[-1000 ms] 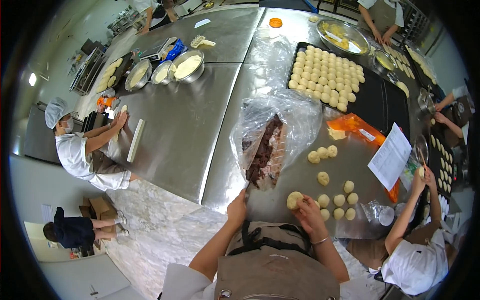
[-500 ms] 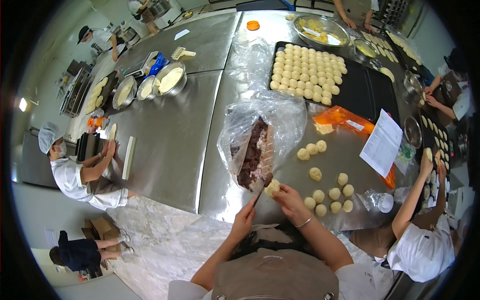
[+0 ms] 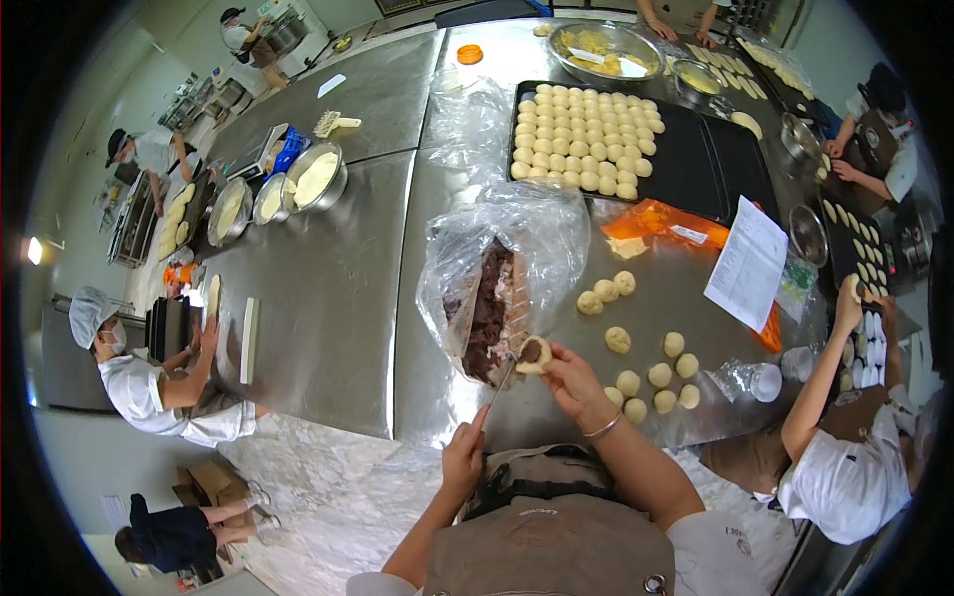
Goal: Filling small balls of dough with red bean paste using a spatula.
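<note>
A thin metal filling spatula [image 3: 503, 378] is gripped in my left hand [image 3: 463, 453], its tip up against a piece of dough. My right hand [image 3: 573, 385] pinches that pale dough piece [image 3: 538, 366], which lies opened out with a dab of dark filling on it. Just beyond both hands, a clear plastic bag [image 3: 556, 230] lies open around a mound of dark, bean-paste-like filling [image 3: 494, 298] streaked with pinkish white. To the right of my right hand, several round dough balls [image 3: 659, 374] rest on the steel table [image 3: 333, 233].
A black tray [image 3: 711, 169] with rows of dough balls sits beyond the bag. Nearby are an orange bag [image 3: 661, 221], a paper sheet [image 3: 752, 263] and a plastic cup [image 3: 763, 381]. Metal bowls [image 3: 318, 181] stand at left. Co-workers handle dough on both sides.
The dough piece has turned so its dark filling shows. My left hand has drawn slightly down and left with the spatula. The whole view has shifted a little.
</note>
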